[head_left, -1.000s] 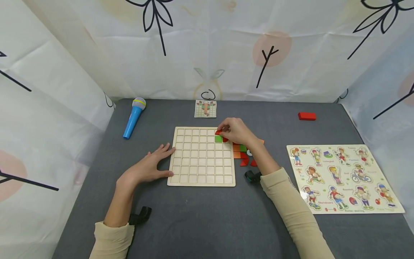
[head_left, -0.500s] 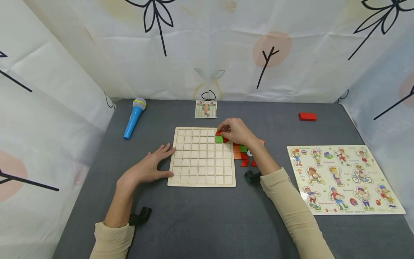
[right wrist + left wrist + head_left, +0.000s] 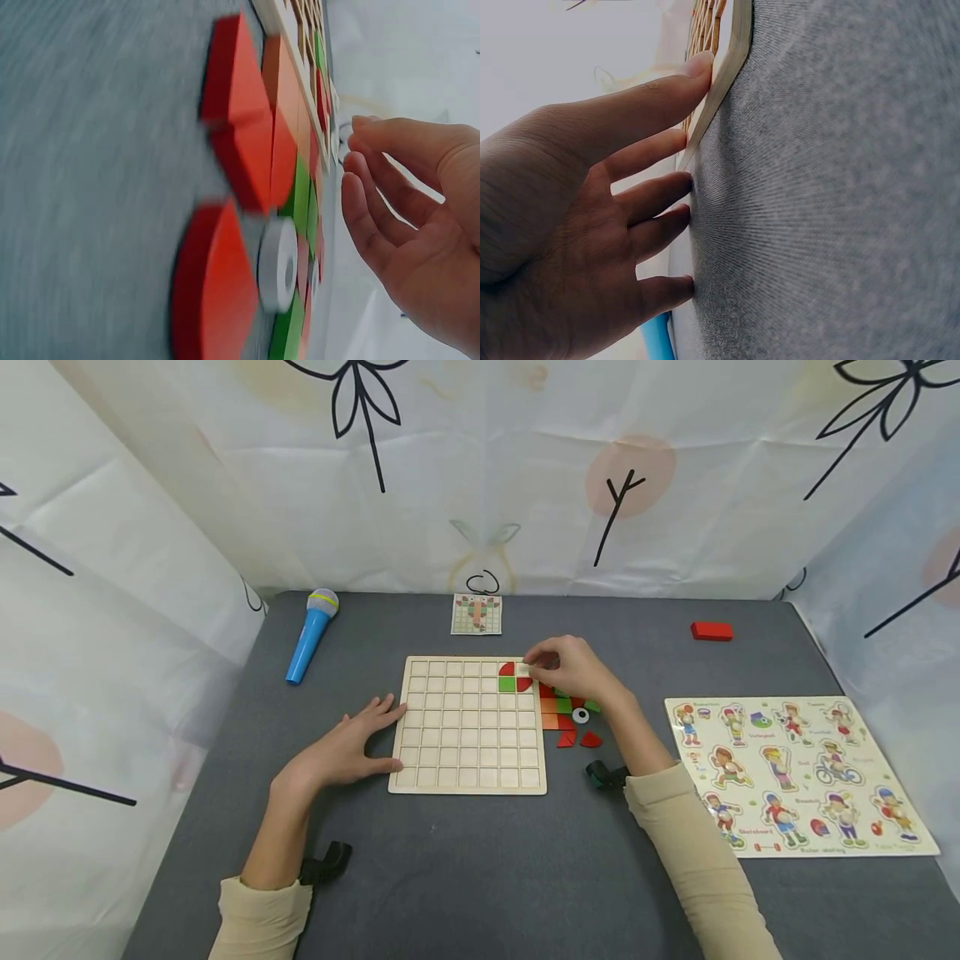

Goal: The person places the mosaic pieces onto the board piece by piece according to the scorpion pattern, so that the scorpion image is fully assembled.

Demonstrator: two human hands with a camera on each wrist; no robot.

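Note:
A light wooden grid board [image 3: 465, 727] lies on the grey table. My left hand [image 3: 345, 739] rests at its left edge, fingers spread and fairly straight; in the left wrist view the thumb [image 3: 656, 97] touches the board's rim. Near the board's far right corner, a green square [image 3: 507, 683] sits in a cell, with a red rounded piece [image 3: 507, 669] behind it and another [image 3: 524, 683] to its right. My right hand [image 3: 573, 667] hovers just over that corner, fingers loosely bent. Nothing shows between its fingertips in the right wrist view.
Loose red, orange and green pieces crowd the board's right side, with a white ring [image 3: 580, 716] and a red rounded piece [image 3: 591, 740]. A pattern card [image 3: 476, 614] lies behind the board. Around them are a blue toy microphone [image 3: 309, 639], a red block [image 3: 712, 631] and a picture puzzle [image 3: 802, 777].
My right hand has let go of the red rounded piece in the far row and drawn back to the right, uncovering both red pieces. The left hand has stayed at the board's edge.

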